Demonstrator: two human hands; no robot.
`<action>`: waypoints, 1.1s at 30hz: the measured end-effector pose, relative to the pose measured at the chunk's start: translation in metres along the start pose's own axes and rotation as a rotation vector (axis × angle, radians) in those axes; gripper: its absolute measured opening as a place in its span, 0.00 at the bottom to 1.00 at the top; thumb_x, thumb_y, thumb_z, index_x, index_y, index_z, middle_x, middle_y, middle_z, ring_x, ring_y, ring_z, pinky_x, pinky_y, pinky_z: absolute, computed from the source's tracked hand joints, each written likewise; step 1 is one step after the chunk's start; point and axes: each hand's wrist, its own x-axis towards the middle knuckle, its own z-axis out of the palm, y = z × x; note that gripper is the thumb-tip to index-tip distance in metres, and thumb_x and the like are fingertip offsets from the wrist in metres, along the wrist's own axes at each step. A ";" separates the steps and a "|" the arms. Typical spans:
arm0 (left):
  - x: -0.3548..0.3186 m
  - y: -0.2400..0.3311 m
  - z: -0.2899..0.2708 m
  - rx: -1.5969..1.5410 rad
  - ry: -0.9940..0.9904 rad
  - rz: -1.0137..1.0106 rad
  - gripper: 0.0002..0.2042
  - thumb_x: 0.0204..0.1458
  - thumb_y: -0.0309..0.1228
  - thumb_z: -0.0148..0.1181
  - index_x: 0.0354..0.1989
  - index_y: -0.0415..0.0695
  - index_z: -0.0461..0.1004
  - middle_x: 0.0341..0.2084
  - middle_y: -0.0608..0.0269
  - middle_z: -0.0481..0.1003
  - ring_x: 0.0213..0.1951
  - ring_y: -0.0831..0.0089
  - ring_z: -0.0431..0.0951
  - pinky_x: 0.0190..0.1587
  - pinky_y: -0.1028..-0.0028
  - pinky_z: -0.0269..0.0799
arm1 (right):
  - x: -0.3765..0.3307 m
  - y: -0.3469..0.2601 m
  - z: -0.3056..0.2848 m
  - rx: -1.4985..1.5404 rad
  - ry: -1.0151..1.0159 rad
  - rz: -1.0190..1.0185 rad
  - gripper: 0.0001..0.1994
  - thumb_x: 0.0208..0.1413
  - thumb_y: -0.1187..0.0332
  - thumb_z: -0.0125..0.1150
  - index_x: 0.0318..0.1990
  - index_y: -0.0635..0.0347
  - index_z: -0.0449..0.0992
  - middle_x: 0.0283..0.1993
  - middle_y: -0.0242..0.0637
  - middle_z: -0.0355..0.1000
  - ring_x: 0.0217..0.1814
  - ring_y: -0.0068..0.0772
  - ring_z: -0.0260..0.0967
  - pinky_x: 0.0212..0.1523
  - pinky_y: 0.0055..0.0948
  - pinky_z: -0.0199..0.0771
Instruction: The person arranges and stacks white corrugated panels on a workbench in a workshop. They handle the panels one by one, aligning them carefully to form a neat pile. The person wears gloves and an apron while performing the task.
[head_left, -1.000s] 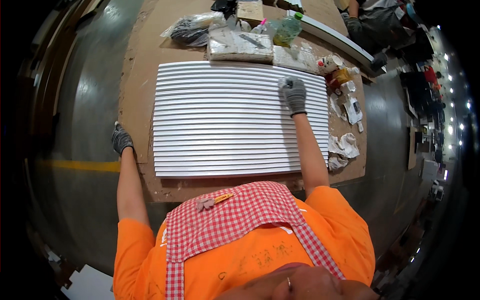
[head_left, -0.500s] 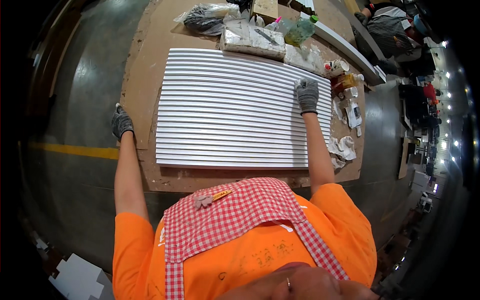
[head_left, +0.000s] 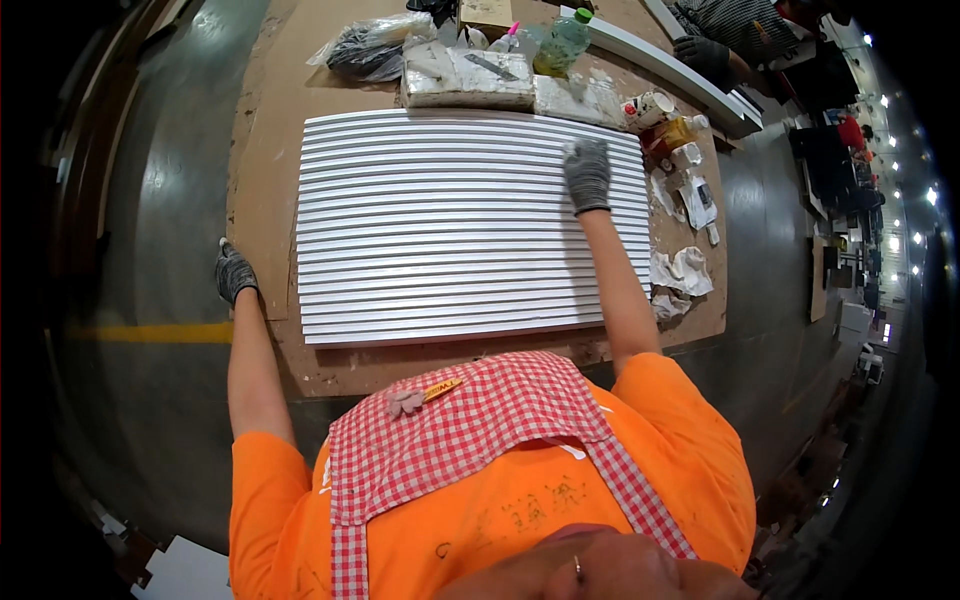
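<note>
A white slatted panel [head_left: 450, 230] with many parallel grooves lies flat on the worktable in front of me. My right hand [head_left: 587, 178], in a grey knit glove, is closed over the panel's far right part. Something whitish shows at its fingertips, too small to name. At the table's left edge is my left hand [head_left: 235, 272], gloved the same way and apart from the panel. Its fingers are curled, and whether they grip the edge or a small thing is hidden.
The brown worktable [head_left: 262, 180] carries white-wrapped blocks [head_left: 468, 78], a green-capped bottle [head_left: 562, 45], an amber bottle [head_left: 672, 135], a plastic bag [head_left: 375, 48] and crumpled wipes [head_left: 685, 272]. A long white beam [head_left: 660, 68] lies beyond, near another person's gloved hand [head_left: 703, 58].
The whole view has shifted, so table and panel sit further left. My right hand stays closed over the panel's far right part. The other person's gloved hand has come nearer the beam.
</note>
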 end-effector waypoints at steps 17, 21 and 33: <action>0.000 -0.002 0.001 0.094 0.058 0.013 0.34 0.59 0.58 0.28 0.49 0.43 0.74 0.46 0.47 0.74 0.46 0.49 0.74 0.49 0.54 0.67 | 0.005 0.146 -0.038 -0.196 -0.161 0.417 0.13 0.47 0.60 0.59 0.29 0.62 0.78 0.34 0.51 0.72 0.43 0.51 0.67 0.48 0.42 0.67; 0.002 -0.003 0.007 0.037 0.059 0.016 0.34 0.59 0.58 0.27 0.50 0.43 0.73 0.48 0.47 0.72 0.50 0.49 0.72 0.52 0.54 0.64 | -0.002 0.121 -0.020 -0.200 -0.049 0.274 0.11 0.47 0.60 0.58 0.28 0.59 0.78 0.31 0.47 0.73 0.38 0.49 0.68 0.42 0.43 0.68; -0.018 0.010 -0.013 -0.008 0.024 0.024 0.34 0.60 0.55 0.25 0.47 0.40 0.74 0.48 0.45 0.72 0.51 0.47 0.70 0.55 0.50 0.60 | 0.017 -0.098 0.017 0.136 -0.189 -0.004 0.11 0.47 0.62 0.59 0.23 0.60 0.74 0.27 0.49 0.69 0.37 0.52 0.65 0.42 0.45 0.66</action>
